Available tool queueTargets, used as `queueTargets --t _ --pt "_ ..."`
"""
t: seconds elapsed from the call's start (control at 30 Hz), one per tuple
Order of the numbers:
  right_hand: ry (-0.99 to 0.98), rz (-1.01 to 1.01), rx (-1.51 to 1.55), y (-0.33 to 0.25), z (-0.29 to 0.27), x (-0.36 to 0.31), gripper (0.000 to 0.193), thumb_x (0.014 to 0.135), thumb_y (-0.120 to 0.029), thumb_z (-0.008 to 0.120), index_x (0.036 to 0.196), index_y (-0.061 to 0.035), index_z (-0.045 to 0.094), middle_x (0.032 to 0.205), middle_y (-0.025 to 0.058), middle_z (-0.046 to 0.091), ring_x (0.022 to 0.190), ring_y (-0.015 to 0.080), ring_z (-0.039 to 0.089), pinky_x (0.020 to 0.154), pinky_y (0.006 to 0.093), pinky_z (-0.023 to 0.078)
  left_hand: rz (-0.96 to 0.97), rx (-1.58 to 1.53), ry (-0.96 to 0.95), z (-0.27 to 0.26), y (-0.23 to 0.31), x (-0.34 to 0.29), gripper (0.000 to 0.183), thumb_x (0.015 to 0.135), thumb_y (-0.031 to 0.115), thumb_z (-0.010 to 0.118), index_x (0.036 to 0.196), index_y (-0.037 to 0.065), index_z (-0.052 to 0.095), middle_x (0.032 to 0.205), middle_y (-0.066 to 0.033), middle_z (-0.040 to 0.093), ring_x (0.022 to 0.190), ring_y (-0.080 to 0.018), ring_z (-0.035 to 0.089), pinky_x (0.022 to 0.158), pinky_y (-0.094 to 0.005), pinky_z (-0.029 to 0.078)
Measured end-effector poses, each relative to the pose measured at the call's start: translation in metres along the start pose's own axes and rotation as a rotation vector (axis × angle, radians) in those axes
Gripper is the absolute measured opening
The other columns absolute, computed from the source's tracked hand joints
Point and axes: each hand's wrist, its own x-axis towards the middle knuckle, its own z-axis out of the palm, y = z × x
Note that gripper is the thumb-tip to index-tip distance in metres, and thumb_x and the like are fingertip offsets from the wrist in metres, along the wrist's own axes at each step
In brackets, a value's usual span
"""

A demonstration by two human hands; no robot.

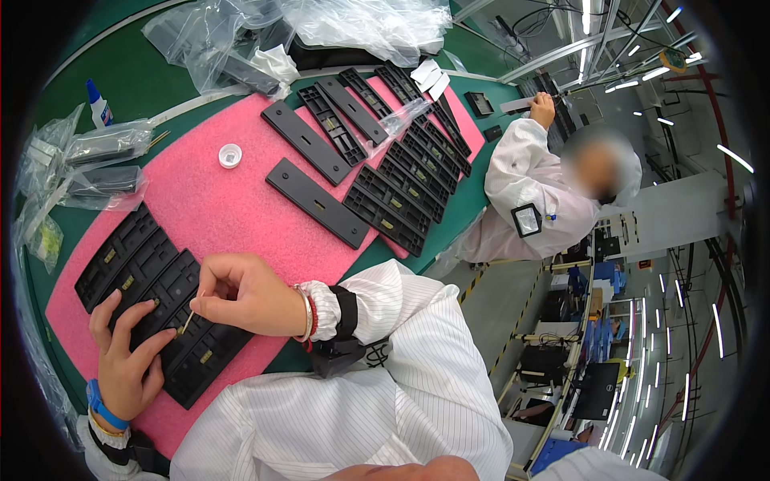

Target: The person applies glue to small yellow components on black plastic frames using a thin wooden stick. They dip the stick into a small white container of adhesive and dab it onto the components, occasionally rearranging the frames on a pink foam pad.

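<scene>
My right hand (245,295) pinches a thin pale stick (189,321) between thumb and fingertips. Its lower end points down at a small yellowish piece inside one of the long black plastic trays (226,341). These trays lie side by side, hollow side up, each with ribs and compartments. Fingers spread, my left hand (128,353) rests on the same group, its fingertips touching the parts just left of the stick. Whether the stick's tip touches the yellowish piece, I cannot tell.
A pink foam mat (200,188) covers much of the green table. More black trays (387,210) and flat black covers (317,202) lie farther right. A small white cup (229,155), a blue-capped bottle (99,104) and plastic bags (361,28) sit beyond. A co-worker (529,184) stands at right.
</scene>
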Motion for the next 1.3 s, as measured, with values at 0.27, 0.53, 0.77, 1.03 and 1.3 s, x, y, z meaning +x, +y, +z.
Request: queueTargets --t 0.27,0.53,0.77,1.03,1.3 --pt "0.016 0.002 -0.058 0.001 0.007 0.001 0.015 0.096 -0.005 0.075 0.088 -0.0054 0.061 0.081 -0.0049 0.059 0.073 0.0023 0.052 0.062 0.0229 0.041 0.038 0.058 0.041 -0.002 -0.004 -0.003 0.05 0.064 0.005 0.071 0.111 0.019 0.077 0.139 -0.0114 0.059 0.144 -0.0466 0.038 0.114 -0.0647 0.031" --pt "0.001 -0.078 -0.147 -0.008 0.006 -0.004 0.016 0.096 0.003 0.072 0.088 -0.0011 0.059 0.087 0.0031 0.061 0.074 0.0077 0.054 0.064 0.0237 0.042 0.135 0.028 0.038 -0.005 -0.013 -0.004 0.049 0.071 0.016 0.074 0.119 0.027 0.078 0.143 -0.0036 0.06 0.144 -0.0396 0.038 0.112 -0.0599 0.033" --pt "-0.002 -0.206 -0.467 -0.006 0.008 -0.005 0.015 0.085 0.009 0.077 0.086 0.0019 0.064 0.083 0.0083 0.064 0.072 0.0152 0.059 0.065 0.0277 0.045 0.136 -0.006 0.106 0.005 -0.013 -0.011 0.047 0.07 0.016 0.075 0.116 0.028 0.077 0.142 -0.0018 0.06 0.146 -0.0365 0.039 0.115 -0.0578 0.029" --pt "-0.035 -0.353 -0.716 -0.006 0.009 -0.002 0.016 0.08 0.011 0.078 0.085 0.0022 0.066 0.076 0.0111 0.064 0.067 0.0215 0.06 0.061 0.0312 0.047 0.137 -0.032 0.138 0.008 -0.016 -0.011 0.048 0.07 0.017 0.076 0.117 0.027 0.077 0.142 -0.0006 0.06 0.148 -0.0348 0.038 0.117 -0.0582 0.026" --pt "-0.046 -0.361 -0.721 -0.006 0.01 -0.002 0.016 0.08 0.011 0.077 0.085 0.0018 0.065 0.077 0.0115 0.065 0.067 0.0221 0.061 0.062 0.0315 0.047 0.143 -0.049 0.149 0.01 -0.016 -0.013 0.049 0.07 0.018 0.076 0.118 0.027 0.077 0.142 0.0007 0.06 0.149 -0.0349 0.038 0.117 -0.0598 0.026"
